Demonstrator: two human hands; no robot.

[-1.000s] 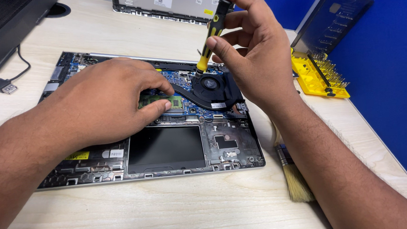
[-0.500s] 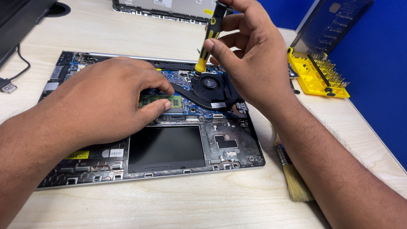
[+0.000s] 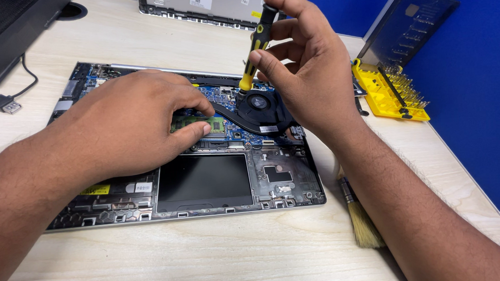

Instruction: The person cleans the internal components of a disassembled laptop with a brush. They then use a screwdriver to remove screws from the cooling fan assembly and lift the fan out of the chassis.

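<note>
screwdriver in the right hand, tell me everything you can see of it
The screwdriver is slim, with a black handle and yellow grip sections that look like plastic. It stands nearly upright, top tilted slightly to the right, pinched between thumb and fingers of the right hand, one fingertip over its cap. Its lower yellow end meets the open laptop at the upper left edge of the round black fan. The tip itself is too small to make out.

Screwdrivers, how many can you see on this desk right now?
1 for sure: the black and yellow screwdriver in the right hand, tip down by the laptop's fan. The yellow bit tray on the right holds a dark tool that may be another; more may be hidden.
</note>
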